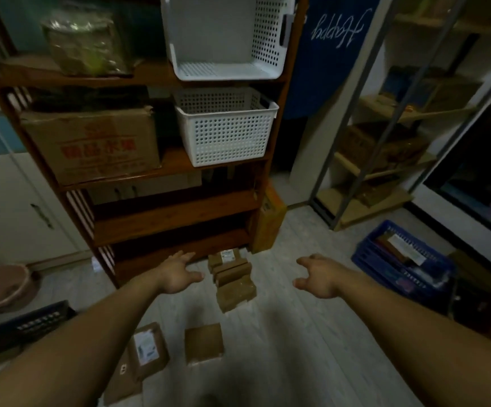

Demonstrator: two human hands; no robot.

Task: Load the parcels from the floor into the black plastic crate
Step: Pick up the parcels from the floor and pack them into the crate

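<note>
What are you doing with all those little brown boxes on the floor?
A person is reaching out with both arms over the parcels. The left hand and right hand are open and hold nothing yet. A small pile of brown parcels lies on the floor between them, by the wooden shelf. Two more parcels lie nearer. The black crate waits at the left.

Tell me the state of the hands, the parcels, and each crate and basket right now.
Left hand: open, empty.
Right hand: open, empty.
Stacked parcels: on floor, untouched.
Labelled parcel: on floor.
Plain parcel: on floor.
Black crate: contents not visible.
Blue crate: holds items.
Top white basket: empty.
</note>
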